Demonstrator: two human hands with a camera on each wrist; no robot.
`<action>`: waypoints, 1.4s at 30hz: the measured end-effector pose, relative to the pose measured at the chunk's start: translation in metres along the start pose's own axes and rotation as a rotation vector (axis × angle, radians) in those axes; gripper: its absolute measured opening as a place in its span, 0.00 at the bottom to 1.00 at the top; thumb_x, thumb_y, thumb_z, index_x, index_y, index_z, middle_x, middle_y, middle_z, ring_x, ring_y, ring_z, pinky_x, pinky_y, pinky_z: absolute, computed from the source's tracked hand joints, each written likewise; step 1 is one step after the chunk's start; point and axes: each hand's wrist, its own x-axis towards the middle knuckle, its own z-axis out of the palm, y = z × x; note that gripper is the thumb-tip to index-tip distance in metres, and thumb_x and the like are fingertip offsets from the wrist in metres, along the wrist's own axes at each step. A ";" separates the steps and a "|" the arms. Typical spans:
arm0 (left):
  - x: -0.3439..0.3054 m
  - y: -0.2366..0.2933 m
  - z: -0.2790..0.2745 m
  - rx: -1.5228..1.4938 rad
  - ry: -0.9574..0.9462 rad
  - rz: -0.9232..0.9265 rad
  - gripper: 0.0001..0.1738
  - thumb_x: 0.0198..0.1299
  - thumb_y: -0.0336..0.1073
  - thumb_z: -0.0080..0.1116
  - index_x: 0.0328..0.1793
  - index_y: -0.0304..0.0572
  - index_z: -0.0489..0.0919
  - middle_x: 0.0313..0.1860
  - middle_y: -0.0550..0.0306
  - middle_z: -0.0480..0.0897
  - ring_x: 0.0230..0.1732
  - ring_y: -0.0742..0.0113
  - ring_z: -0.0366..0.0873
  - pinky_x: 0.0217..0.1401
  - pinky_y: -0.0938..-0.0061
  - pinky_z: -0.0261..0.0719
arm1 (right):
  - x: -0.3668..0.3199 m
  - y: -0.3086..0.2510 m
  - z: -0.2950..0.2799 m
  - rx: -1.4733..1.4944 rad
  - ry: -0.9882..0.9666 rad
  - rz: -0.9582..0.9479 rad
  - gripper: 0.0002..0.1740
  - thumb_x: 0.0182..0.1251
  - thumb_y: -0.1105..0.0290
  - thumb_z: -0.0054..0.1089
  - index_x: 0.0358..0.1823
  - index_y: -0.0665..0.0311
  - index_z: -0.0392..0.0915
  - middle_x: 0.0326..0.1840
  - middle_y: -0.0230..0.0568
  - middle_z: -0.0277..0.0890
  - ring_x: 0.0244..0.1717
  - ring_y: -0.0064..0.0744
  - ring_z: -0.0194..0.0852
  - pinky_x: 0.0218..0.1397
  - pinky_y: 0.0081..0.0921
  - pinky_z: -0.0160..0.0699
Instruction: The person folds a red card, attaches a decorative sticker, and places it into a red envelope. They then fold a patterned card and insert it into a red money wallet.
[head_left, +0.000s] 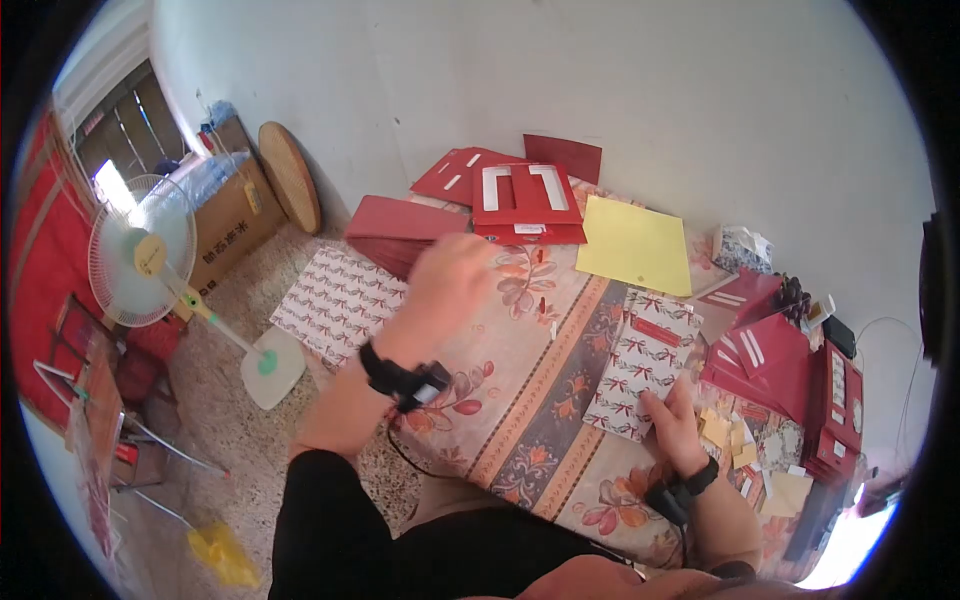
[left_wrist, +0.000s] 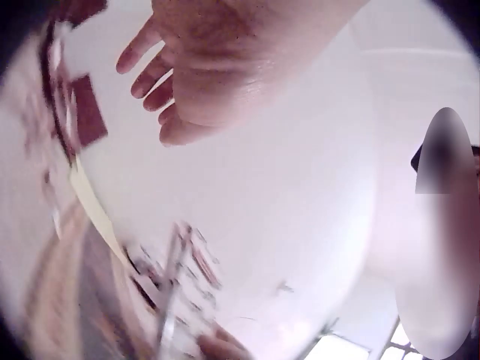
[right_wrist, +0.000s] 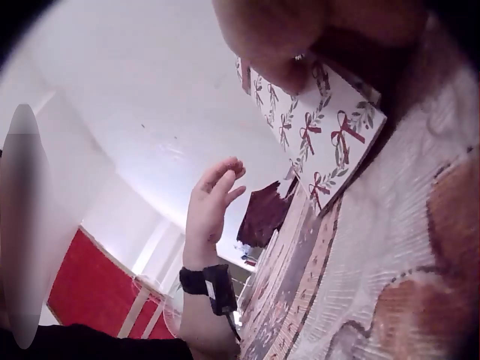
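Note:
My right hand (head_left: 678,432) grips a flat white folder (head_left: 632,378) printed with red bows and green sprigs, its thumb lying over the near right edge. A red label (head_left: 655,331) sits close to the far end of this folder. In the right wrist view the folder (right_wrist: 315,139) tilts over the tablecloth, and the hand (right_wrist: 296,34) covers its upper part. Raised above the table's left side, my left hand (head_left: 455,285) looks blurred in the head view. Its fingers (left_wrist: 154,75) are loosely bent with nothing between them in the left wrist view.
A yellow sheet (head_left: 635,248) and a red window box (head_left: 527,205) lie at the back of the table. Dark red card pieces (head_left: 405,222) are stacked to the left, above a bow-printed sheet (head_left: 338,300). Red envelopes (head_left: 765,365) and small tan pieces (head_left: 738,440) cover the right side. A fan (head_left: 145,255) stands on the floor.

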 end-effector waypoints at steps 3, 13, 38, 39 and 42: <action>0.005 -0.057 -0.017 0.244 -0.089 -0.129 0.15 0.53 0.31 0.54 0.48 0.36 0.75 0.50 0.47 0.76 0.53 0.49 0.71 0.56 0.62 0.69 | 0.001 -0.001 0.001 0.047 -0.001 0.025 0.26 0.64 0.82 0.45 0.64 0.70 0.53 0.60 0.42 0.65 0.59 0.29 0.64 0.62 0.27 0.63; -0.005 -0.120 -0.012 0.228 -0.061 -0.082 0.10 0.58 0.32 0.49 0.42 0.37 0.78 0.43 0.46 0.80 0.48 0.50 0.75 0.50 0.61 0.73 | 0.000 -0.005 0.001 -0.036 0.008 0.040 0.26 0.64 0.80 0.46 0.63 0.70 0.54 0.59 0.41 0.66 0.58 0.28 0.64 0.61 0.27 0.63; -0.001 -0.104 -0.028 0.218 -0.040 0.029 0.12 0.52 0.27 0.52 0.45 0.42 0.75 0.48 0.50 0.74 0.47 0.51 0.74 0.47 0.65 0.74 | 0.001 -0.005 0.002 0.045 0.010 0.066 0.24 0.65 0.79 0.46 0.62 0.70 0.55 0.57 0.41 0.67 0.56 0.27 0.66 0.59 0.26 0.65; -0.001 -0.103 -0.027 0.259 -0.065 0.091 0.11 0.52 0.28 0.52 0.43 0.42 0.77 0.47 0.51 0.74 0.48 0.52 0.73 0.47 0.65 0.74 | 0.001 -0.004 0.001 0.046 0.014 0.067 0.24 0.65 0.79 0.46 0.62 0.70 0.55 0.57 0.41 0.67 0.56 0.27 0.66 0.59 0.26 0.65; -0.001 -0.108 -0.025 0.281 -0.126 0.091 0.07 0.52 0.29 0.53 0.38 0.40 0.78 0.42 0.51 0.74 0.48 0.54 0.72 0.44 0.65 0.73 | 0.001 -0.003 -0.002 -0.036 0.005 0.063 0.24 0.65 0.78 0.47 0.62 0.70 0.55 0.56 0.41 0.68 0.55 0.26 0.67 0.57 0.25 0.67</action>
